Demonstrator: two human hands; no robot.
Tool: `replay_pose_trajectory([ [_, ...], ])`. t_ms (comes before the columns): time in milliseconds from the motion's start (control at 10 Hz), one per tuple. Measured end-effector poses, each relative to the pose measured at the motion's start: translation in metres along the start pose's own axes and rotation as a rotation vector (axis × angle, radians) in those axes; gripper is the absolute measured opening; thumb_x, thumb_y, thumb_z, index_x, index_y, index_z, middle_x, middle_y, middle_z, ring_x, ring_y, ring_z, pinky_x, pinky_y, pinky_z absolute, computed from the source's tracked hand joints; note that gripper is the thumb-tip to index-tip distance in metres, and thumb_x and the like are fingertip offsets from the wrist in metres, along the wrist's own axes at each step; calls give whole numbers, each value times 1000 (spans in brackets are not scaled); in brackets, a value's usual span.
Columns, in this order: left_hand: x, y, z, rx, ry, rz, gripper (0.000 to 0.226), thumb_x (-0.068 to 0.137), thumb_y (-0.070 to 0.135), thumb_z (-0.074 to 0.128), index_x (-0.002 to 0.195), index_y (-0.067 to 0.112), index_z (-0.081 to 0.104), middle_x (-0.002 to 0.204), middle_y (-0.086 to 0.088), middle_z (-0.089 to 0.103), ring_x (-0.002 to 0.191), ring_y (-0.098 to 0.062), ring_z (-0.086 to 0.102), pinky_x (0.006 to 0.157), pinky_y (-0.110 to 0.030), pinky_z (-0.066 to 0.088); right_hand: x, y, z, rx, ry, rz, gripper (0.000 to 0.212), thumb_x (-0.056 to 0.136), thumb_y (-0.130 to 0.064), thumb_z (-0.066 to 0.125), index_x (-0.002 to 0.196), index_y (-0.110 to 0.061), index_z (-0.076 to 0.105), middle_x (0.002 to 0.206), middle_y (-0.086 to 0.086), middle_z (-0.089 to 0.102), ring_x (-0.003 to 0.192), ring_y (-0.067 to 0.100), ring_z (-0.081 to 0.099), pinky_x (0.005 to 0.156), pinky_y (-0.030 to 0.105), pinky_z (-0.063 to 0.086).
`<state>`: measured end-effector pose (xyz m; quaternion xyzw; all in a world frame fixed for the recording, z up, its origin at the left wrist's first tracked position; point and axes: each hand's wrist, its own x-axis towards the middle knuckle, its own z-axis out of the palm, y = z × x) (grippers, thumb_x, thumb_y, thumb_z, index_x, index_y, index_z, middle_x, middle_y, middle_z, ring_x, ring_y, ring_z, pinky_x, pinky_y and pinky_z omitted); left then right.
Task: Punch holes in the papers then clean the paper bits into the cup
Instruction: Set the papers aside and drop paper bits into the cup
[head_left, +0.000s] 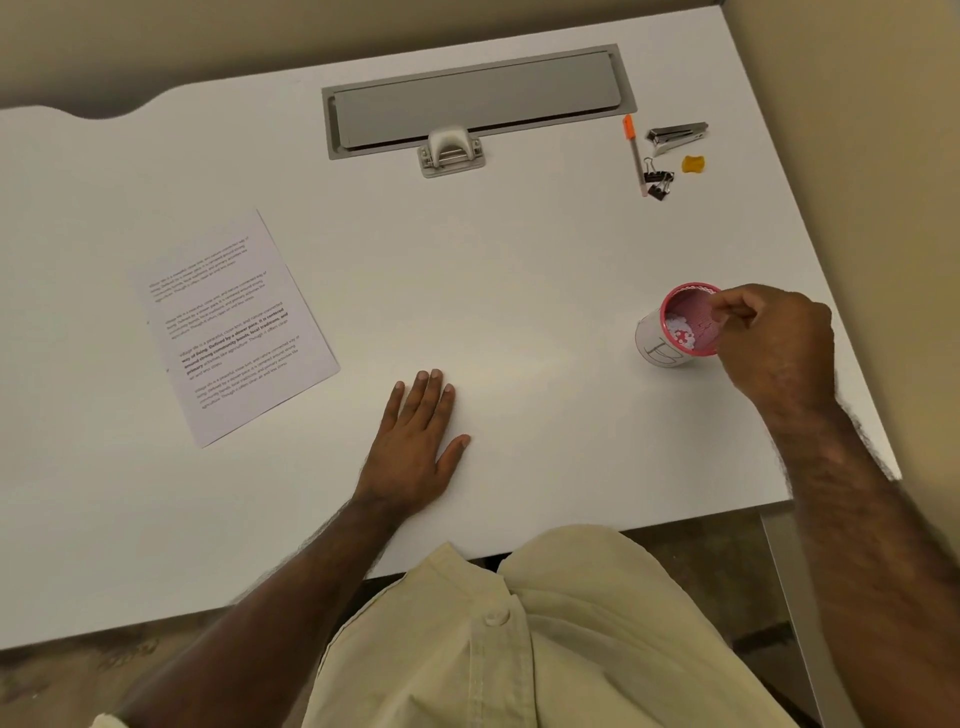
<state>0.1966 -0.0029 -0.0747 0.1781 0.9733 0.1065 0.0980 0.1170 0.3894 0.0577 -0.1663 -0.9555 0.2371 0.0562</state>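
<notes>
**Over the cup, fingers pinched**

Near the front edge of the white tabletop, the left hand lies flat with its fingers straight and close together, palm down, holding nothing. A pale yellow shirt fills the bottom of the view.

Close to the right edge, the right hand is up over the cup. Its fingertips are pinched together just above the cup's pink rim. What they pinch is too small to see. The cup is white outside with a letter drawn on it, and pink inside. Little white paper bits lie at its bottom.

Toward the left side, well apart from both hands, the papers lie flat and turned at a slant, with printed words on top.

Farther back, in the middle, the silver hole punch sits against a long gray cover set into the tabletop.

By the back right corner are an orange pen, black binder clips, a silver stapler and a small yellow thing.
</notes>
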Motion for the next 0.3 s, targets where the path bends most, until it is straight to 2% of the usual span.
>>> replay_pose_trajectory([
  [100, 2, 11, -7, -3, 21, -22, 71, 111, 47, 42, 166, 5, 25, 175, -14, 18, 165, -28, 11, 135, -49, 9, -6, -9, 5, 17, 50, 17, 18, 94, -18, 67, 105, -11, 79, 102, 12, 81, 93, 33, 75, 90, 44, 61],
  [200, 4, 19, -16, -52, 49, -25, 72, 111, 45, 45, 166, 3, 24, 176, -15, 17, 165, -28, 9, 135, -49, 10, -12, -16, 12, 13, 35, -41, 23, 98, -14, 60, 113, -10, 78, 112, 12, 79, 104, 34, 73, 99, 44, 58],
  [300, 9, 28, -31, -84, 101, -26, 71, 111, 45, 42, 165, 2, 24, 176, -15, 16, 165, -28, 9, 135, -48, 11, -23, -38, 24, 88, 28, -172, 24, 98, -10, 61, 115, -10, 77, 113, 10, 78, 106, 30, 70, 102, 37, 51],
])
